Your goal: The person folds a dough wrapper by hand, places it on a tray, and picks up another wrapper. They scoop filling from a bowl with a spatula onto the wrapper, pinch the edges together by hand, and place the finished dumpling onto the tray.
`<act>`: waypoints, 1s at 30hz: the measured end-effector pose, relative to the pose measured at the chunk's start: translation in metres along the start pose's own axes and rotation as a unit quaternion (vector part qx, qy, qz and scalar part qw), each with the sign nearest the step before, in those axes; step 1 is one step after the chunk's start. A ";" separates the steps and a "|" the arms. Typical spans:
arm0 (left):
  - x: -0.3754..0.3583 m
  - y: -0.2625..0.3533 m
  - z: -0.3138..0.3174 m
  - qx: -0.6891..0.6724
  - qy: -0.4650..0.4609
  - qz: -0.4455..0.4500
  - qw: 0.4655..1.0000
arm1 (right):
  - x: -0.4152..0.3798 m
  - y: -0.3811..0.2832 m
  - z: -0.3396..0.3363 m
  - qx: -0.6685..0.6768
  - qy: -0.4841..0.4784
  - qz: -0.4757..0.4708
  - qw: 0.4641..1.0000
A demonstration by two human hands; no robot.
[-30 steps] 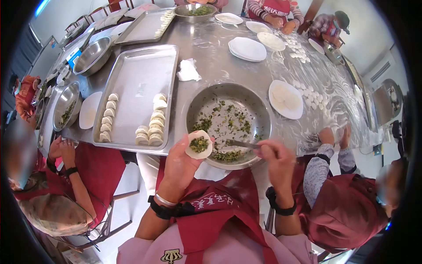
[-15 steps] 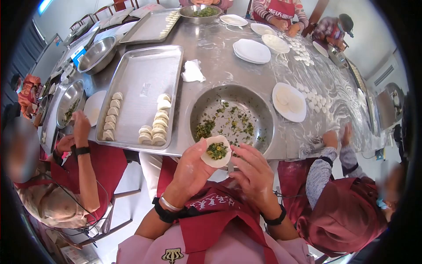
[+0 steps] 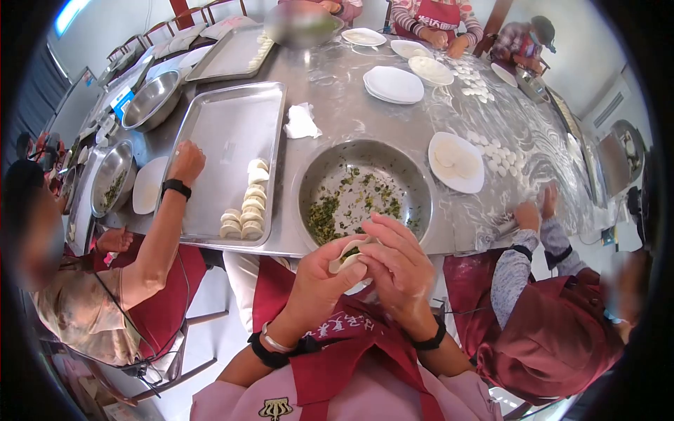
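Note:
Between my two hands is a round dough wrapper [image 3: 349, 254] with green filling, partly folded and mostly covered by my fingers. My left hand [image 3: 319, 277] cups it from the left, thumb across its front. From the right, my right hand [image 3: 397, 266] presses fingertips on its edge. Just beyond my hands stands a steel bowl [image 3: 426, 189] with chopped green filling [image 3: 358, 196] spread over its bottom. A metal tray [image 3: 232, 112] to the left holds folded dumplings [image 3: 253, 203] along its right side.
At the left, a co-worker's hand [image 3: 187, 163] is over the tray. Another person's hands [image 3: 537, 210] rest at the right table edge. A plate of wrappers [image 3: 456, 163], dough pieces [image 3: 498, 156], stacked plates [image 3: 394, 85] and a white cloth [image 3: 302, 121] lie on the steel table [image 3: 337, 105].
The wrapper, open and flat before, is now partly folded, with my right hand closed in on it. The left co-worker's hand has moved over the tray, covering its left dumpling row.

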State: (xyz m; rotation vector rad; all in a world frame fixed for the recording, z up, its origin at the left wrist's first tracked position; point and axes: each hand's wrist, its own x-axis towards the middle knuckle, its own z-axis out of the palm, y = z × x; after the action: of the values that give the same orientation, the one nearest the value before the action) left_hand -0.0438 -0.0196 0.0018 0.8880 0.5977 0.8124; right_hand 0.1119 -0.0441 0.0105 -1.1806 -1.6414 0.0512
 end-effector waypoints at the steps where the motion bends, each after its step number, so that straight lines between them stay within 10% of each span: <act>1: 0.000 -0.001 0.001 0.029 0.010 0.010 0.999 | 0.001 -0.001 0.000 0.002 0.005 0.003 1.000; 19: 0.012 -0.013 0.014 -0.036 0.116 0.158 0.980 | -0.023 -0.008 0.015 0.282 0.109 0.366 0.880; 30: 0.012 -0.022 0.019 -0.046 0.098 0.155 0.982 | -0.021 -0.015 0.017 0.259 0.151 0.324 0.897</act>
State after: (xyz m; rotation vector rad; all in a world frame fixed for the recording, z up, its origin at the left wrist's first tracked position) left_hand -0.0148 -0.0261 -0.0093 0.8318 0.5951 1.2111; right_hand 0.0883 -0.0584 -0.0031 -1.1852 -0.8254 0.6559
